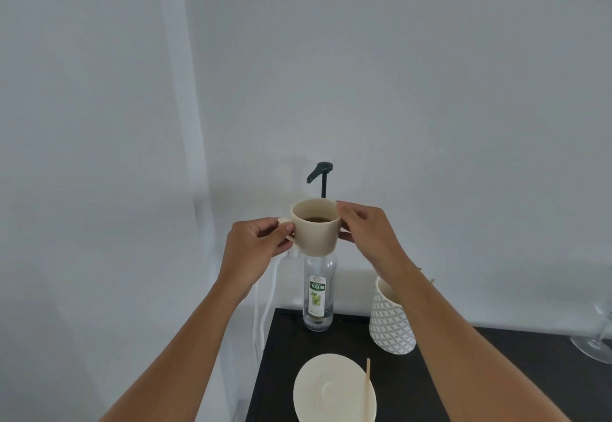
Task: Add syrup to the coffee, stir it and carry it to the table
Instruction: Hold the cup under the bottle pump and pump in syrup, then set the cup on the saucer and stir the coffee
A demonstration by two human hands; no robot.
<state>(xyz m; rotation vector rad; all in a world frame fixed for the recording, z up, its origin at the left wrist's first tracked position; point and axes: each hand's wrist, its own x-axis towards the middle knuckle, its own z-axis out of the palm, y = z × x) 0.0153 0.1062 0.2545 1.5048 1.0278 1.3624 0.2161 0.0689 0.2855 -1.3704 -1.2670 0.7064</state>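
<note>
A cream coffee cup (316, 234) with dark coffee inside is held up in the air in front of the syrup bottle (318, 292). My left hand (256, 246) pinches its handle on the left. My right hand (366, 236) steadies the cup's right side. The bottle is clear glass with a green and white label; its dark green pump (321, 173) rises just behind and above the cup's rim. A cream saucer (331, 392) lies on the dark counter (463, 382), with a wooden stir stick (367, 388) resting across its right side.
A white cup with a grey triangle pattern (390, 325) stands right of the bottle. A clear glass (596, 335) sits at the far right edge. White cables (265, 305) hang from a wall socket left of the counter. The wall is close behind.
</note>
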